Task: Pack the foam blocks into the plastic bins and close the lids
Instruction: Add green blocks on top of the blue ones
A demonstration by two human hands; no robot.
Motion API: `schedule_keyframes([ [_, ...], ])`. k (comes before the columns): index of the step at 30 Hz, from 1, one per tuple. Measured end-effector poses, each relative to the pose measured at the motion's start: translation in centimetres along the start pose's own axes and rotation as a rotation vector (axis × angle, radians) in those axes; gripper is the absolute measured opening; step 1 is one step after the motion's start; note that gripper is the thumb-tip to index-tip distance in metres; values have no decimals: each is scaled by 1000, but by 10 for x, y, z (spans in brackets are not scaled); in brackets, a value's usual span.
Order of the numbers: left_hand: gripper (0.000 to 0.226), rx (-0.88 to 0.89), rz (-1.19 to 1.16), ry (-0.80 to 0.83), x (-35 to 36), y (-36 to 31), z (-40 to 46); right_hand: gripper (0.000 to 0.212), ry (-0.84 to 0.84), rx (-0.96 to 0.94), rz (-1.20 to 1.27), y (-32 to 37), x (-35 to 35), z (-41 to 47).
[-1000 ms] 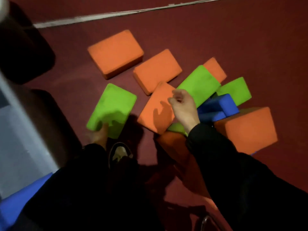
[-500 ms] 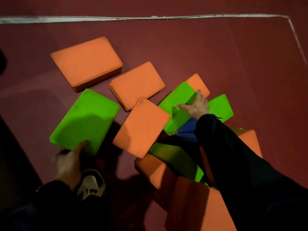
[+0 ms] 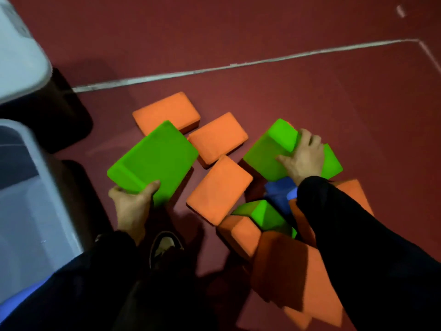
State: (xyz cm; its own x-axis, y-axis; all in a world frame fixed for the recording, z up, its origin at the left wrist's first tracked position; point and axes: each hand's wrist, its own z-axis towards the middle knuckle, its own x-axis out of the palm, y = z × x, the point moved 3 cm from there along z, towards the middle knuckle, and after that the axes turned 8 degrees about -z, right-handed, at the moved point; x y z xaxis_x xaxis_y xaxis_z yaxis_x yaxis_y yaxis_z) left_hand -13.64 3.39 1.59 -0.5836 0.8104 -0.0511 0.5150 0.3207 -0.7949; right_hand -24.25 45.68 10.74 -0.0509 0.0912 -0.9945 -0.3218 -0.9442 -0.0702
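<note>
Left grip [image 3: 130, 203]: clenched on near edge of tilted green block [image 3: 155, 158] | Right grip [image 3: 303, 156]: grasping second green block [image 3: 267, 151] | Bin [image 3: 28, 187]: at left, on floor [image 3: 262, 32]

Beyond both hands, bare dark red floor [image 3: 286, 96] lies open up to a white painted line [image 3: 238, 65]. Between the hands, orange rectangular foam blocks [image 3: 219, 189] crowd the floor. Left of the left hand [image 3: 131, 201], a translucent grey plastic bin [image 3: 35, 187] blocks passage.
</note>
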Motion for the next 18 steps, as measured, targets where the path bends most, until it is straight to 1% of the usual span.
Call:
schedule_keyframes([
  [2,93,57,19,12,-1,-26,-20,107,-89,-12,-7,6,-36,-11],
  [6,87,201,-1,34,-10,-78,-63,99,-165,-61,83,28,-106,-39],
  [9,90,325,34,69,-45,-120,-96,98,-204,-146,179,56,-154,-68],
  [12,91,512,95,14,-112,-164,-124,99,-224,-276,316,103,-200,-96],
  [13,92,549,94,-14,-141,-178,-131,99,-229,-323,365,123,-214,-106],
  [16,88,628,97,-102,-233,-207,-150,100,-239,-427,510,188,-247,-142],
  [18,82,650,184,-213,-296,-210,-156,99,-186,-449,604,232,-255,-171],
])
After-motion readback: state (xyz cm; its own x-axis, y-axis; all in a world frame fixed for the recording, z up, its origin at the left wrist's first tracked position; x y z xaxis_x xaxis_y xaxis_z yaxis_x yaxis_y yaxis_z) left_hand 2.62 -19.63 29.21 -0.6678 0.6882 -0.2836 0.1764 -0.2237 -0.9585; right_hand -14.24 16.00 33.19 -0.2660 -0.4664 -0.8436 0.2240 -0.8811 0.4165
